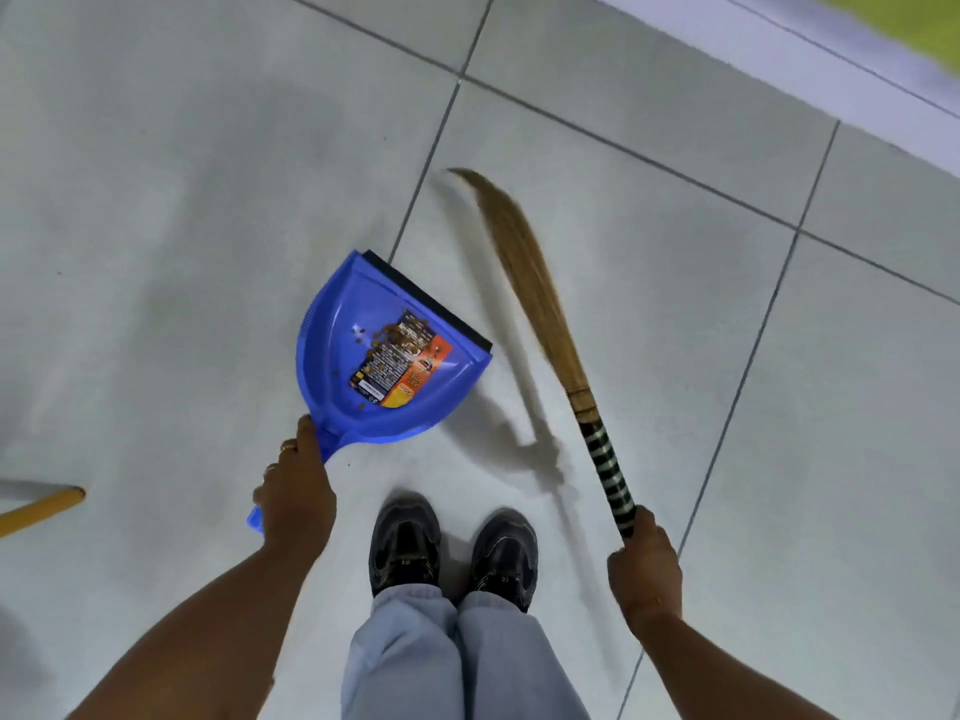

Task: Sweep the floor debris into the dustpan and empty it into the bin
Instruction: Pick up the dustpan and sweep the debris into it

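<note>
My left hand [293,498] grips the handle of a blue dustpan [332,324] with a black rubber lip and a printed label inside. Small brown debris [395,335] lies in the pan, on and beside the label. My right hand [644,566] holds a grass broom [524,262] by its black-and-green banded handle [605,459]. The broom's bristles point away from me, curved and blurred, just right of the pan's lip. No bin is in view.
Pale floor tiles [649,210] with dark grout lines surround me. My two dark shoes [452,548] stand between the hands. A yellow stick end [47,506] pokes in at the left edge. A lighter skirting and green wall [893,39] run along the top right.
</note>
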A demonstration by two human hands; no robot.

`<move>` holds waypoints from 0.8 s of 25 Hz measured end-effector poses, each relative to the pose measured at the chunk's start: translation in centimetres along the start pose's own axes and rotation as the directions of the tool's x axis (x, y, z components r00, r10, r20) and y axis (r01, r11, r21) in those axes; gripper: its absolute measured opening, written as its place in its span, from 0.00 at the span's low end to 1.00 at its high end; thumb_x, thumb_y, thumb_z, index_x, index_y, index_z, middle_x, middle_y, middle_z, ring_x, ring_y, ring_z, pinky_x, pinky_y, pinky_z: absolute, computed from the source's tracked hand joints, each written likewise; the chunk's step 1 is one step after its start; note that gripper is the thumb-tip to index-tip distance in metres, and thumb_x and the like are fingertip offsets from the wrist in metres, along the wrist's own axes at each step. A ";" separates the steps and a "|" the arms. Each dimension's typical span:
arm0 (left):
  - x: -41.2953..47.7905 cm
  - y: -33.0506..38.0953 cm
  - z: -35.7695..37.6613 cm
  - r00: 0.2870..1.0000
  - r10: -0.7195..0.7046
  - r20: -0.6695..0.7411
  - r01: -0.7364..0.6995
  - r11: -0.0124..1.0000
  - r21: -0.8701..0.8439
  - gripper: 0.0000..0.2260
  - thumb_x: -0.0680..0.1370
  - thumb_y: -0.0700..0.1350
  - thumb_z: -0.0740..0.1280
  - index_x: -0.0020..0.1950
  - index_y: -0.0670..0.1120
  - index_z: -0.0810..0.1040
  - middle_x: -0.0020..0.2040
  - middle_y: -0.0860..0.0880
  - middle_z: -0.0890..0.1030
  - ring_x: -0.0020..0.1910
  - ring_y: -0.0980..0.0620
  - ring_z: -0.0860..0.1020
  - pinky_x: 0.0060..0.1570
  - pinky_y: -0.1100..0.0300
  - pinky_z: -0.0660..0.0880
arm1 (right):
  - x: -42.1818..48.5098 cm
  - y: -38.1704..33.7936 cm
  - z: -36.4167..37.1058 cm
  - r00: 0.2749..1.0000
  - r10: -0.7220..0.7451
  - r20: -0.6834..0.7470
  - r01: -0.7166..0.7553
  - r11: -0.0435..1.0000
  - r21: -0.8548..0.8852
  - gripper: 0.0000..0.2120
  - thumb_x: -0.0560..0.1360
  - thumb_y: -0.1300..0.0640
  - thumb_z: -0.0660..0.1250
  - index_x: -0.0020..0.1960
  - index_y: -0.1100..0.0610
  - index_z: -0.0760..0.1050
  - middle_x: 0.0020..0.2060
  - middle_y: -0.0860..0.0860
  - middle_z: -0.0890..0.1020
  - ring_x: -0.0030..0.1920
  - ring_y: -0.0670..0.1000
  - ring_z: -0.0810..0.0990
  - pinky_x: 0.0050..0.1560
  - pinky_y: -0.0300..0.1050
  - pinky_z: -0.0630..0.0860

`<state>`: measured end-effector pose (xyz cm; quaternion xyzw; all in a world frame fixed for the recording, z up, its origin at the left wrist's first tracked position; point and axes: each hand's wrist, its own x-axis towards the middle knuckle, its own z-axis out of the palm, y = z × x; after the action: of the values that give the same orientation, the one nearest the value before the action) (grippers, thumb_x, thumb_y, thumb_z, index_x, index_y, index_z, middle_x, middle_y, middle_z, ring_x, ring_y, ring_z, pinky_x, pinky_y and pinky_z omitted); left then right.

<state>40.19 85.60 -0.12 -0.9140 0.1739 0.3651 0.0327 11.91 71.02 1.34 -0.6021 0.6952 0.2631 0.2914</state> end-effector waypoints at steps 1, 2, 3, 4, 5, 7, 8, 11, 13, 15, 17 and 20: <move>-1.4 0.7 -1.1 1.000 0.012 -0.005 -0.012 0.998 -0.056 0.31 0.72 0.27 0.60 0.73 0.40 0.56 0.59 0.34 0.73 0.54 0.32 0.74 0.53 0.39 0.73 | -1.3 0.1 -0.9 0.999 0.035 -0.016 -0.035 0.999 0.038 0.24 0.72 0.70 0.57 0.67 0.59 0.65 0.55 0.61 0.77 0.53 0.62 0.76 0.53 0.53 0.74; -3.2 1.7 -2.7 0.999 0.035 -0.016 -0.036 0.995 -0.097 0.30 0.71 0.27 0.60 0.72 0.39 0.58 0.59 0.35 0.73 0.53 0.32 0.75 0.53 0.40 0.72 | -2.8 0.2 -2.4 0.996 0.073 -0.045 -0.069 0.995 0.072 0.25 0.72 0.70 0.57 0.67 0.58 0.65 0.55 0.60 0.77 0.53 0.62 0.76 0.53 0.55 0.74; -5.1 2.9 -4.3 0.997 0.066 -0.027 -0.068 0.991 -0.114 0.29 0.70 0.26 0.59 0.70 0.39 0.60 0.58 0.35 0.73 0.52 0.32 0.75 0.53 0.41 0.72 | -4.4 0.4 -4.2 0.990 0.110 -0.083 -0.101 0.989 0.113 0.25 0.72 0.70 0.57 0.68 0.57 0.64 0.55 0.60 0.78 0.53 0.63 0.76 0.53 0.56 0.74; -6.8 4.1 -5.9 0.994 0.101 -0.041 -0.105 0.987 -0.123 0.27 0.70 0.26 0.59 0.69 0.39 0.62 0.57 0.36 0.74 0.52 0.33 0.75 0.52 0.42 0.72 | -5.8 0.7 -6.1 0.983 0.137 -0.122 -0.118 0.981 0.154 0.25 0.72 0.70 0.57 0.68 0.57 0.64 0.55 0.60 0.79 0.53 0.63 0.77 0.53 0.57 0.74; -8.6 5.5 -7.6 0.989 0.136 -0.054 -0.142 0.982 -0.128 0.26 0.70 0.26 0.59 0.66 0.39 0.64 0.56 0.37 0.74 0.51 0.33 0.75 0.51 0.42 0.72 | -7.1 1.0 -8.2 0.976 0.153 -0.152 -0.124 0.975 0.186 0.23 0.73 0.69 0.57 0.67 0.58 0.63 0.54 0.60 0.79 0.53 0.64 0.77 0.53 0.57 0.74; -11.4 8.8 -10.6 0.975 0.211 -0.075 -0.220 0.966 -0.138 0.23 0.69 0.26 0.59 0.63 0.39 0.66 0.55 0.38 0.74 0.50 0.34 0.75 0.48 0.45 0.71 | -8.7 1.6 -12.6 0.973 0.137 -0.186 -0.097 0.972 0.214 0.19 0.74 0.67 0.58 0.64 0.59 0.65 0.54 0.60 0.79 0.53 0.63 0.77 0.53 0.56 0.76; -13.0 11.0 -11.9 0.964 0.255 -0.077 -0.263 0.955 -0.136 0.22 0.69 0.26 0.59 0.61 0.39 0.67 0.55 0.38 0.74 0.49 0.33 0.75 0.47 0.46 0.70 | -9.1 2.3 -14.9 0.973 0.129 -0.193 -0.083 0.970 0.230 0.17 0.74 0.66 0.59 0.63 0.59 0.67 0.55 0.60 0.78 0.54 0.62 0.77 0.52 0.55 0.76; -17.8 18.7 -13.7 0.937 0.347 -0.049 -0.350 0.924 -0.151 0.21 0.68 0.27 0.60 0.60 0.40 0.67 0.54 0.38 0.75 0.50 0.33 0.75 0.44 0.49 0.68 | -9.4 4.7 -20.9 0.973 0.144 -0.178 -0.084 0.948 0.307 0.15 0.76 0.61 0.60 0.63 0.58 0.70 0.57 0.59 0.75 0.55 0.62 0.77 0.52 0.54 0.75; -21.3 24.5 -13.4 0.924 0.381 -0.033 -0.381 0.908 -0.171 0.21 0.69 0.28 0.60 0.60 0.41 0.67 0.54 0.38 0.75 0.51 0.34 0.75 0.44 0.52 0.66 | -8.8 7.0 -24.8 0.971 0.180 -0.159 -0.103 0.909 0.404 0.16 0.76 0.60 0.59 0.63 0.58 0.71 0.58 0.60 0.75 0.57 0.62 0.76 0.56 0.55 0.75; -24.2 30.5 -11.8 0.915 0.401 -0.041 -0.401 0.899 -0.176 0.21 0.69 0.28 0.61 0.60 0.40 0.67 0.54 0.38 0.75 0.53 0.35 0.75 0.46 0.51 0.67 | -7.4 9.7 -27.9 0.966 0.202 -0.159 -0.115 0.893 0.435 0.17 0.74 0.62 0.61 0.62 0.59 0.72 0.57 0.60 0.77 0.57 0.62 0.76 0.61 0.54 0.73; -26.3 35.1 -9.9 0.911 0.407 -0.069 -0.413 0.895 -0.168 0.21 0.69 0.27 0.60 0.61 0.39 0.66 0.55 0.37 0.75 0.53 0.34 0.74 0.49 0.48 0.69 | -6.1 11.6 -30.5 0.969 0.198 -0.146 -0.106 0.871 0.480 0.16 0.74 0.61 0.62 0.62 0.58 0.72 0.56 0.60 0.77 0.57 0.61 0.77 0.60 0.52 0.73; -30.1 42.8 -5.7 0.905 0.421 -0.065 -0.426 0.895 -0.133 0.22 0.68 0.26 0.59 0.61 0.39 0.66 0.55 0.37 0.74 0.53 0.34 0.74 0.49 0.48 0.69 | -2.2 17.2 -35.0 0.972 0.216 -0.089 -0.130 0.816 0.563 0.17 0.74 0.60 0.62 0.63 0.56 0.71 0.57 0.58 0.77 0.57 0.61 0.77 0.53 0.51 0.75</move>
<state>9.01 53.25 27.36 -0.8605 0.3421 0.3590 -0.1164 -7.96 49.80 27.43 -0.4440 0.8130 0.0304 0.3755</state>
